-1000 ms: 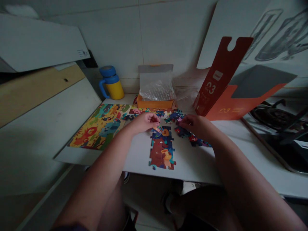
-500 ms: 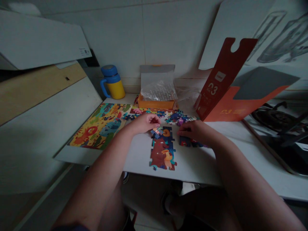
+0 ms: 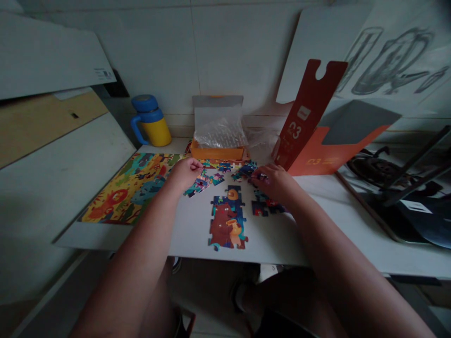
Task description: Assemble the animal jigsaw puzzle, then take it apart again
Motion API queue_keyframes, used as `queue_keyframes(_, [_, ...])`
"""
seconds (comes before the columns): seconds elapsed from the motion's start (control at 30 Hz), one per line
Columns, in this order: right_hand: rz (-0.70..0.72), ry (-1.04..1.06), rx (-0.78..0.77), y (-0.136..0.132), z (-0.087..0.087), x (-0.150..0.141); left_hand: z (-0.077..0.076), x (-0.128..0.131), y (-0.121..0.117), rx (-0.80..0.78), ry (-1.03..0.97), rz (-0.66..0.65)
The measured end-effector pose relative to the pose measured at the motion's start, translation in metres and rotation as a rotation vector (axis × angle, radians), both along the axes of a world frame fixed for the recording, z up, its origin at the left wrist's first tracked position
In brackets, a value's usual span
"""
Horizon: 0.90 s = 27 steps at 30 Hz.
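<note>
A joined block of jigsaw pieces (image 3: pixel 225 223) showing a brown bear and a yellow dog lies flat at the middle of the white tabletop. Left of its top, my left hand (image 3: pixel 186 174) has its fingers closed in a pinch above several loose colourful pieces (image 3: pixel 197 187); what sits between the fingertips is hidden. My right hand (image 3: pixel 273 182) reaches to a cluster of dark blue pieces (image 3: pixel 244 172), fingers curled around what looks like a puzzle piece. Just below that hand lie joined dark pieces with red patches (image 3: pixel 260 209).
A yellow picture sheet (image 3: pixel 120 192) with animals lies at left. Behind stand a blue-and-yellow mug (image 3: pixel 157 129), an open orange box (image 3: pixel 216 152) with bubble wrap, and an orange-red file holder (image 3: pixel 317 157). A black stove (image 3: pixel 398 202) borders the right side.
My left hand has moved left, off the top of the bear block, and the light piece there is gone. My right hand has shifted back to the dark cluster. The view has turned slightly right.
</note>
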State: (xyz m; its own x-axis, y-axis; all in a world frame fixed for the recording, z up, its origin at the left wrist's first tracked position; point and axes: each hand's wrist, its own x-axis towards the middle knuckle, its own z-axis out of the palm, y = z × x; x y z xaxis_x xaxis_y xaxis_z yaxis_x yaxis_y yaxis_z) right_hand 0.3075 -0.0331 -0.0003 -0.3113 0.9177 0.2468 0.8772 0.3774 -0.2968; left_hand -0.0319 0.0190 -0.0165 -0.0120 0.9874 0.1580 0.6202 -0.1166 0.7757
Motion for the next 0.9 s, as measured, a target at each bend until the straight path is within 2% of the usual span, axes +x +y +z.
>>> queue_keyframes(0.07, [0.051,-0.014,0.015,0.002,-0.006,-0.003,-0.001,-0.005,0.000,-0.009,0.099,-0.009])
queue_keyframes(0.2, [0.151,-0.062,-0.051,0.002,-0.015,-0.006,-0.001,-0.006,-0.003,0.028,0.239,-0.052])
queue_keyframes(0.37, [0.221,-0.066,-0.112,0.001,-0.021,-0.005,0.002,-0.002,-0.004,0.064,0.237,-0.077])
queue_keyframes(0.47, [0.202,-0.074,-0.117,0.000,-0.020,-0.005,0.004,0.000,-0.005,0.107,0.268,-0.081])
queue_keyframes(0.57, [0.176,-0.082,-0.088,0.000,-0.016,-0.004,0.006,0.002,-0.008,0.147,0.384,-0.061])
queue_keyframes(0.73, [0.088,-0.085,-0.063,0.001,-0.007,0.003,0.008,0.006,-0.010,0.097,0.611,-0.052])
queue_keyframes(0.9, [-0.027,-0.097,-0.121,-0.001,0.000,0.014,0.007,0.008,-0.008,0.087,0.627,-0.043])
